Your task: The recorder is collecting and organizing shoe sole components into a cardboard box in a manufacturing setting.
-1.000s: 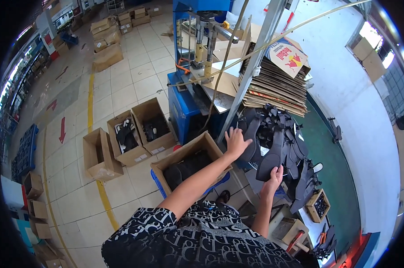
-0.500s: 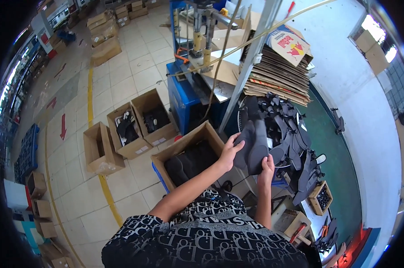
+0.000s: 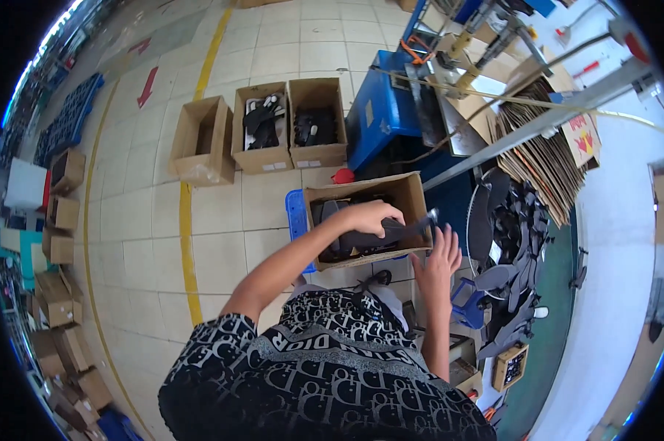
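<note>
My left hand (image 3: pixel 369 217) grips a flat black part (image 3: pixel 391 234) and holds it over an open cardboard box (image 3: pixel 405 192) that has more black parts inside. My right hand (image 3: pixel 436 257) is open, fingers spread, just right of the box's near corner and close to the end of the black part. To the right, a heap of black parts (image 3: pixel 512 242) lies on a bench.
Three open cardboard boxes (image 3: pixel 262 121) stand on the tiled floor beyond; two hold black parts. A blue machine (image 3: pixel 387 110) and a stack of flat cardboard (image 3: pixel 545 147) are at the back right. Yellow floor line (image 3: pixel 186 242) at left. Small boxes (image 3: pixel 510 366) near my right.
My left hand took a black part from the heap and swung it left over the box. My right hand came off the heap and followed. The view turned left.
</note>
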Motion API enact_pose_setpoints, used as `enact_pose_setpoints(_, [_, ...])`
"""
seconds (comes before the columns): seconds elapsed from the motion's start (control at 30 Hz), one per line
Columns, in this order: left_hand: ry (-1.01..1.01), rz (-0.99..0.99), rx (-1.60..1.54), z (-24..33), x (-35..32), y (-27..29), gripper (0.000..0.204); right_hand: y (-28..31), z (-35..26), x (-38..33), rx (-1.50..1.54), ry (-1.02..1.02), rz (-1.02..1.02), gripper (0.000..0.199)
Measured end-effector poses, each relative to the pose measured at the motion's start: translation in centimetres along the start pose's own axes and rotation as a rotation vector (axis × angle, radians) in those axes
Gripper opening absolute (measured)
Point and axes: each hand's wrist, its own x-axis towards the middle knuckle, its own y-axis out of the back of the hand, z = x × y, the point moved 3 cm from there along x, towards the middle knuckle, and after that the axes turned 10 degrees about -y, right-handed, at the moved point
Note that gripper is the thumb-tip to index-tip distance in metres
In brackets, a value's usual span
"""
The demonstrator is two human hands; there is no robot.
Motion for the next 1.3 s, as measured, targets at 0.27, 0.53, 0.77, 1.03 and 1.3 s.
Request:
enact_pose_setpoints(0.27, [0.205, -0.479, 0.523, -0.2, 5.9, 4.0, 0.042, -9.8, 0.4, 10.2, 0.405, 0.218, -0.856, 0.026])
enact_pose_setpoints(0.53, [0.291, 1.055, 0.437, -3.2, 0.9, -4.5, 0.047, -19.3, 6.7, 7.5, 0.845, -0.395, -1.015, 0.021])
enact_pose_setpoints(0.77, [0.697, 0.944, -0.397, -8.6, -4.4, -13.0, 0.057, -19.1, 2.8, 4.3, 1.254, -0.569, -1.149, 0.031])
enact_pose_setpoints(1.03, [0.467, 1.101, -0.058, -9.4, -7.7, -10.6, 0.058, -21.1, -1.2, 1.7, 1.569, -0.829, -1.378, 0.055])
enact_pose_setpoints(1.3, [0.501, 1.205, -0.531, -8.8, -9.3, -9.0, 0.067, -22.3, -1.7, 0.1, 1.581, -0.765, -1.400, 0.064])
